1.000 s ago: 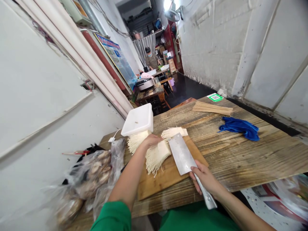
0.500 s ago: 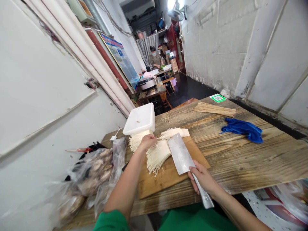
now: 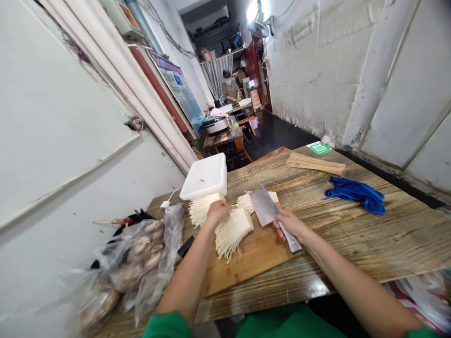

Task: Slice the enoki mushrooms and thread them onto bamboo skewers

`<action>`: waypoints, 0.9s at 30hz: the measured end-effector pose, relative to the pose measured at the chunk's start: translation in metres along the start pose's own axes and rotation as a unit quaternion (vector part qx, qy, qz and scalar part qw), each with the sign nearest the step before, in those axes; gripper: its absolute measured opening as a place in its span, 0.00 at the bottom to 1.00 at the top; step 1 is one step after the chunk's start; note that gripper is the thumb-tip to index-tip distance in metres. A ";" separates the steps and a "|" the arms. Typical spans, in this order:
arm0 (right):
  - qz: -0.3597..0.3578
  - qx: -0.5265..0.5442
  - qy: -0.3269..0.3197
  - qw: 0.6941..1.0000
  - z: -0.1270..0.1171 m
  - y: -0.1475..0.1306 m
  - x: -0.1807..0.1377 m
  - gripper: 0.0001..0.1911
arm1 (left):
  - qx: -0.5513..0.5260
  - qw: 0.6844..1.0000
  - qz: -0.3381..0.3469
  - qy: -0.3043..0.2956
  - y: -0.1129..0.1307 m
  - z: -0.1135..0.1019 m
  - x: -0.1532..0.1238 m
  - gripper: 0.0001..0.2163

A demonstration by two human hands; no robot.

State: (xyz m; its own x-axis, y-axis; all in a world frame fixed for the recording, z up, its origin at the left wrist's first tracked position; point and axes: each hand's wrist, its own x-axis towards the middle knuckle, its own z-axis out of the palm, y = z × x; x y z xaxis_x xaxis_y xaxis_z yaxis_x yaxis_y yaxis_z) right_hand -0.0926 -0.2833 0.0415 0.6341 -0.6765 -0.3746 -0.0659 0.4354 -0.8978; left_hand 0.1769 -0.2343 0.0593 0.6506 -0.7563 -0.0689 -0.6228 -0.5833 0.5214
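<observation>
A wooden cutting board (image 3: 253,256) lies on the plank table. White enoki mushroom bundles (image 3: 232,230) lie across its far end. My left hand (image 3: 217,211) rests curled on the bundles, pressing them down. My right hand (image 3: 289,224) grips the metal handle of a cleaver (image 3: 263,205). The blade is raised over the far bundle near the board's back edge.
A white foam box (image 3: 205,176) stands behind the mushrooms. Bamboo skewers (image 3: 315,162) and a blue cloth (image 3: 355,192) lie to the right. Plastic bags of mushrooms (image 3: 134,258) sit at the left. A person sits far down the corridor.
My right hand has moved the cleaver forward and lifted it from flat on the board to over the far mushroom bundle. My left hand has stayed on the mushrooms.
</observation>
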 end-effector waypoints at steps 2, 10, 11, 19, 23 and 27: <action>-0.001 -0.005 0.004 1.000 -0.001 0.007 0.002 0.03 | 0.022 1.000 0.002 0.017 -0.005 -0.005 -0.003 0.05; -0.023 0.001 -0.001 1.000 -0.003 0.016 0.001 0.04 | 0.136 0.980 -0.013 0.143 -0.041 -0.040 -0.075 0.12; -0.032 0.004 -0.001 0.999 -0.002 0.017 -0.003 0.05 | 0.134 0.975 0.014 0.174 -0.042 -0.039 -0.084 0.16; -0.058 0.036 -0.054 0.996 0.003 0.039 -0.050 0.15 | 0.079 0.967 0.242 -0.002 0.002 0.023 -0.104 0.30; -0.043 0.038 -0.075 0.996 0.004 0.052 -0.061 0.16 | 0.136 0.955 0.264 -0.024 0.006 0.040 -0.097 0.32; -0.030 0.039 -0.085 0.995 0.003 0.055 -0.062 0.15 | 0.146 0.949 0.277 -0.012 0.002 0.041 -0.094 0.31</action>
State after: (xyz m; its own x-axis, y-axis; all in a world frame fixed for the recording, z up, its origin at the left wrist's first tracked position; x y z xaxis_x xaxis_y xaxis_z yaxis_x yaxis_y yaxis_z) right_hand -0.1330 -0.2152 0.0165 0.7573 -0.5944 -0.2705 0.0318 0.4473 -0.8938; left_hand 0.0969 -0.1761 0.0322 0.1794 -0.9757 0.1260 -0.9631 -0.1481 0.2246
